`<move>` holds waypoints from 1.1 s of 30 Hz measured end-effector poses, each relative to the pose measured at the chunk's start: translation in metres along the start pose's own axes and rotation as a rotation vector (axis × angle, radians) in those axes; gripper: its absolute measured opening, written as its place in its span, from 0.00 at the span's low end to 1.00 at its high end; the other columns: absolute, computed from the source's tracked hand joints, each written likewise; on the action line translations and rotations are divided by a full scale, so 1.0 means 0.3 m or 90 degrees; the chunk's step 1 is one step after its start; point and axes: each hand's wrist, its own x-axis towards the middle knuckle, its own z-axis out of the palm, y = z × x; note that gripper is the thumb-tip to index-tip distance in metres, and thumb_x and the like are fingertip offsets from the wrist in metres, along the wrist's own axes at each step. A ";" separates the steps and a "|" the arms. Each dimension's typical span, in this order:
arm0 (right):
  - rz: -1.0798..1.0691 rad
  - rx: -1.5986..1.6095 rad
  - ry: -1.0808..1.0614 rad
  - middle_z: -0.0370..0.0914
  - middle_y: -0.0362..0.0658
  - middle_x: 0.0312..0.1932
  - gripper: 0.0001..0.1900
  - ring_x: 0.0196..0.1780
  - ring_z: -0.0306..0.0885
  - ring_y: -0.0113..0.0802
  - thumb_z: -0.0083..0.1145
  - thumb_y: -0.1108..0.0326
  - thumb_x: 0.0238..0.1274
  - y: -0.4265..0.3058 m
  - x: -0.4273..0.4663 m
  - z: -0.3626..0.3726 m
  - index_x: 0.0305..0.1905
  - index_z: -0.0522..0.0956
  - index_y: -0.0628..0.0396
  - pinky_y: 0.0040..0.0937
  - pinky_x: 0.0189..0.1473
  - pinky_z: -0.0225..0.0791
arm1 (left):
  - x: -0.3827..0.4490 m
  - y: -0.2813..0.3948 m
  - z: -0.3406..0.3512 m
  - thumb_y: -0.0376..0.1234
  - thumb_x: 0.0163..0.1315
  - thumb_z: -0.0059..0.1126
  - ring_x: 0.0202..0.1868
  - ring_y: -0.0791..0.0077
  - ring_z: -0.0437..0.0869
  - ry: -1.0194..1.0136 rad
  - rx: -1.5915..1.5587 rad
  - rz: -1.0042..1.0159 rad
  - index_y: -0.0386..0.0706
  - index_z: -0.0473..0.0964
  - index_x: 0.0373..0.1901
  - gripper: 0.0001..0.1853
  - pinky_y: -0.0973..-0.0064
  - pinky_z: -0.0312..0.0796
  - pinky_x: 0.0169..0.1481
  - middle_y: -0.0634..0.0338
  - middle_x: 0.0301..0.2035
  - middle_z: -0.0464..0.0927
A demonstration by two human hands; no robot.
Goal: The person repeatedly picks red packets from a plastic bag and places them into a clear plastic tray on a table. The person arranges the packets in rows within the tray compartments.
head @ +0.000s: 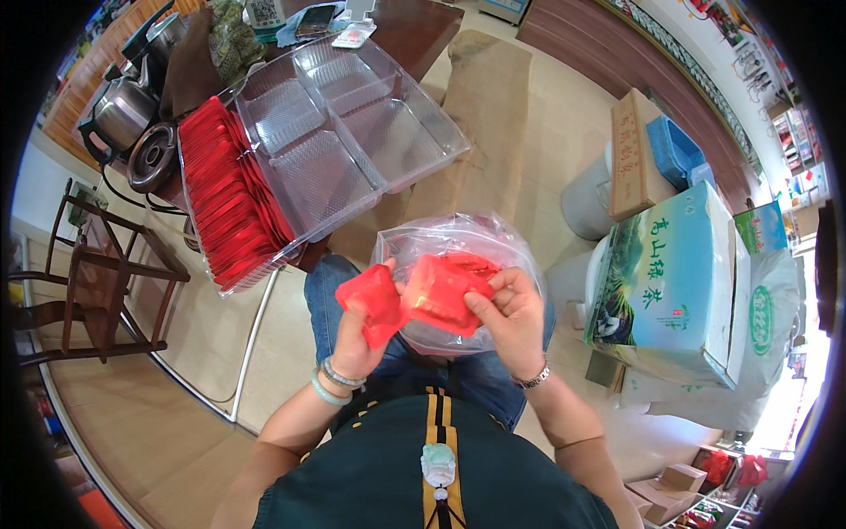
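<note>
Between my knees sits a clear plastic bag [456,231] with red packets inside it. Above its mouth, my left hand [360,330] pinches a crumpled red packet [373,297]. My right hand [512,317] grips a second, squarer red packet [436,297] by its right side between thumb and fingers. The two packets meet or overlap at their inner edges. Up and to the left, a clear plastic tray [396,182] with several compartments rests partly over the table. Its left compartment holds a tight row of upright red packets [231,192]; the other compartments hold nothing.
A dark wooden table [423,33] carries a steel kettle [122,109], a phone [316,21] and a bag of dried leaves [231,40]. A wooden chair [99,278] stands at left. Rightward are a green-blue carton [661,278], a brown carton [634,152] and a blue plastic basket [677,152].
</note>
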 end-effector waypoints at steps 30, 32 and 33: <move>-0.116 -0.173 -0.400 0.84 0.43 0.36 0.17 0.23 0.79 0.25 0.62 0.61 0.67 -0.372 0.782 0.761 0.50 0.77 0.64 0.24 0.22 0.72 | 0.183 0.905 -0.137 0.36 0.72 0.53 0.68 0.51 0.70 0.088 0.924 0.540 0.35 0.75 0.62 0.21 0.61 0.58 0.74 0.46 0.60 0.75; -0.145 -0.234 -0.300 0.84 0.50 0.37 0.20 0.23 0.83 0.32 0.63 0.61 0.61 -0.353 0.924 0.899 0.49 0.75 0.68 0.29 0.21 0.76 | 0.299 0.983 -0.211 0.37 0.71 0.55 0.70 0.48 0.67 0.122 1.067 0.488 0.37 0.75 0.61 0.21 0.59 0.58 0.75 0.46 0.63 0.73; -0.134 -0.259 -0.231 0.84 0.54 0.37 0.22 0.24 0.85 0.37 0.63 0.61 0.58 -0.337 0.976 0.964 0.49 0.74 0.69 0.32 0.21 0.78 | 0.343 0.999 -0.241 0.38 0.72 0.53 0.74 0.48 0.61 0.139 1.128 0.444 0.37 0.72 0.65 0.23 0.58 0.53 0.78 0.45 0.68 0.68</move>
